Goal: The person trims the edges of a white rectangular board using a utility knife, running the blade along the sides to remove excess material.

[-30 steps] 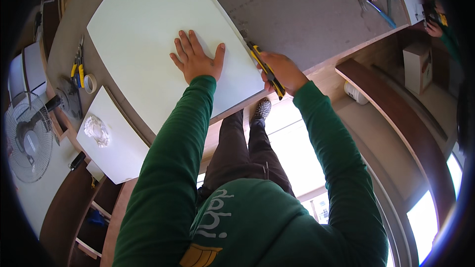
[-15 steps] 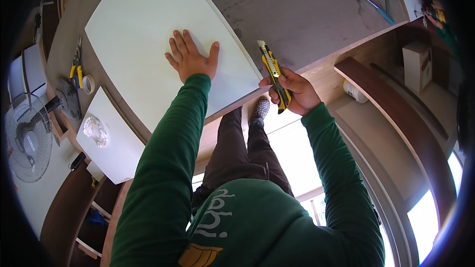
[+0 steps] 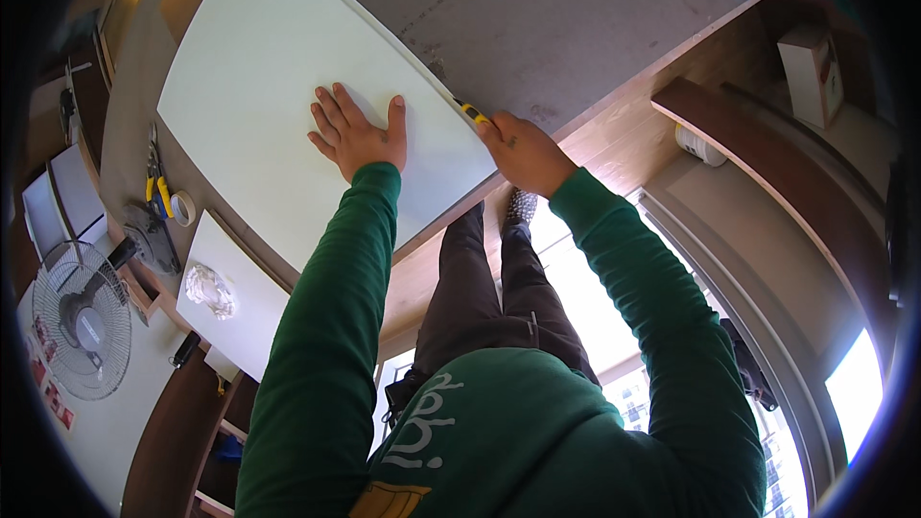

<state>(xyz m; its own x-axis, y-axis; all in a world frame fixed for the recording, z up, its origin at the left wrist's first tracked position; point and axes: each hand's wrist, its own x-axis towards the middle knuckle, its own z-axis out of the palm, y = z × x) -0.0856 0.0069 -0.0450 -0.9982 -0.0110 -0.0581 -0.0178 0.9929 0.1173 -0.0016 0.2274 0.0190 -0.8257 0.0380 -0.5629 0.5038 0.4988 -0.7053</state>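
Grey and scuffed, the table [image 3: 576, 29] runs across the upper part of the view, with warm wooden flooring beyond its edge and bright window light lower right. Starting at the right hand [image 3: 523, 152], we see its grip clenched around a yellow utility knife [image 3: 472, 112], of which only the yellow and black tip shows past the knuckles; that tip sits right at the long right-hand edge of the pale green board [image 3: 288, 86], which we judge is the line being cut, so the hand hugs the edge to keep the blade tracking along it. Our left hand [image 3: 357, 134] grasps nothing: it lies flat and spread on the board, fingers fanned toward the far end, seemingly pressing down to stop the sheet from sliding under the pull of the knife. Both green sleeves reach in from below, and dark trousers and a shoe show between them, so we are leaning over the table from above. Moving outward, a smaller white board [image 3: 235, 302] lies at the left with a crumpled bit of clear plastic [image 3: 209, 288] on it, near yellow-handled pliers [image 3: 156, 182] and a roll of tape [image 3: 182, 207]. A standing fan [image 3: 82, 317] is at far left, well apart from the work.
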